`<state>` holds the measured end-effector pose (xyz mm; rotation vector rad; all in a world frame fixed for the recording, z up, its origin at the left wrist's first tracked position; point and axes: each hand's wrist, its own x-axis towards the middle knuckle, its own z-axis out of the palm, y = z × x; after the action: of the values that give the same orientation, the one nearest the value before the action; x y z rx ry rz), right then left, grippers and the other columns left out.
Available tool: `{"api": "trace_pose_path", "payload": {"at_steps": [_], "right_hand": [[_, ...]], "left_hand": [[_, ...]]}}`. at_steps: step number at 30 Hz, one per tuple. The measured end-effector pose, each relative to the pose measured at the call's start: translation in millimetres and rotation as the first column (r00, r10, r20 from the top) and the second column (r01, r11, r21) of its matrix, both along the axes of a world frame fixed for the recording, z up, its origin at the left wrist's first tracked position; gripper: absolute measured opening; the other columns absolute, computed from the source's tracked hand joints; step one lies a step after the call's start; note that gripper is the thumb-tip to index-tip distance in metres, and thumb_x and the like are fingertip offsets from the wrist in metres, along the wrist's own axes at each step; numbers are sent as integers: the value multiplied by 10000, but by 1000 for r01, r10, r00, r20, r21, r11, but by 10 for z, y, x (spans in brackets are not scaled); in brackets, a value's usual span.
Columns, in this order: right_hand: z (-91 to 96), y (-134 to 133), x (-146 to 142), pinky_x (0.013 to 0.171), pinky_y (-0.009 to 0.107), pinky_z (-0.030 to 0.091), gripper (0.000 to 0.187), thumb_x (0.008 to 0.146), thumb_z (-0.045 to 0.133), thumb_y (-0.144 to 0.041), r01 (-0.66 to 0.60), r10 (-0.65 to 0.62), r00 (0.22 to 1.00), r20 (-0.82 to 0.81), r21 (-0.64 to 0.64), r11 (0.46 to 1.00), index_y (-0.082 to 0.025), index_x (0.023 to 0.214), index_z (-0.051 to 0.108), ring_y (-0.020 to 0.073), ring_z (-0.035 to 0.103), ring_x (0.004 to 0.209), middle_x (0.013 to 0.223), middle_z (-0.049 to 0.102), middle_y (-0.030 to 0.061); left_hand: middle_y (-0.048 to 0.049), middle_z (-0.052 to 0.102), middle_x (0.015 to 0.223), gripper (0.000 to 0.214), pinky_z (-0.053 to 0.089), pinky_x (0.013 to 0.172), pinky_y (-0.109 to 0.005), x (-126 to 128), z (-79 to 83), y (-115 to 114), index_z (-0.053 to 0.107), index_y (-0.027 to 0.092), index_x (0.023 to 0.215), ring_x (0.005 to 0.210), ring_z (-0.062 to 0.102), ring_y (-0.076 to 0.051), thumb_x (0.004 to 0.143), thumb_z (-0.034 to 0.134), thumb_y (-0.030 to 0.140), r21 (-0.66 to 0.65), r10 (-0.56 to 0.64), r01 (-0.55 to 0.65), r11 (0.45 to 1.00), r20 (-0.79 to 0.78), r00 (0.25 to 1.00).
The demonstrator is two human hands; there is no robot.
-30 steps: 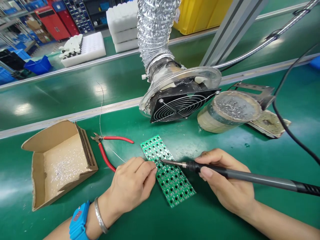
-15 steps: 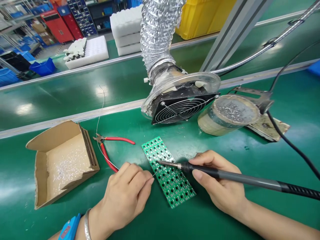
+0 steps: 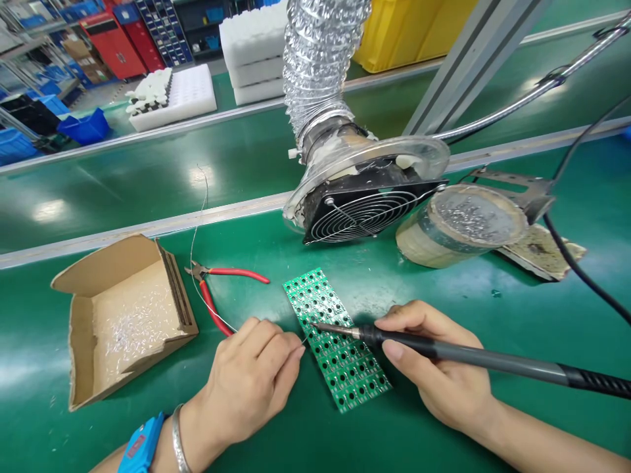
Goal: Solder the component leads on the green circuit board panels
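A green circuit board panel (image 3: 340,345) with several rows of holes lies flat on the green mat. My right hand (image 3: 436,371) is closed around a grey soldering iron (image 3: 473,358), whose tip rests on the board's left edge. My left hand (image 3: 251,381) pinches a thin solder wire (image 3: 197,230) that curves up behind it; its end meets the iron tip. A blue wrist strap and a metal bangle circle my left wrist.
An open cardboard box (image 3: 123,318) of small clear bits sits at the left. Red-handled cutters (image 3: 217,289) lie beside it. A fume extractor fan (image 3: 365,203) on a foil duct, a solder-crusted holder (image 3: 463,223) and the iron's cable (image 3: 586,276) stand behind.
The iron tip and wire end stay together on the board's left edge, a little lower along it. My view shifted slightly; both hands kept their grip.
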<state>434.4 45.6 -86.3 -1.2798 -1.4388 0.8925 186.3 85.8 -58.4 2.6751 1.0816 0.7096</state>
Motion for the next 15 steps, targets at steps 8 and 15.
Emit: {"api": "trace_pose_path", "payload": {"at_steps": [8,15], "right_hand": [[15,6,-9,408,244,393,24,871,626,-248,38,-38,999,-3,-22,999,-225,864,631,120,479,436,559,561,-19],[2,1,-4,414,244,398,61,879,631,-284,52,-52,999,-4,-34,998,-226,863,640,123,475,444,571,562,-14]], "left_hand": [[-6,634,783,59,454,581,-279,15,-20,14,599,192,933,676,561,-147,889,595,154,11,5,-5,1000,-2,1000],[-8,626,769,34,455,582,-282,45,-56,53,601,190,921,668,563,-149,896,585,172,16,4,-4,1000,-15,1000]]}}
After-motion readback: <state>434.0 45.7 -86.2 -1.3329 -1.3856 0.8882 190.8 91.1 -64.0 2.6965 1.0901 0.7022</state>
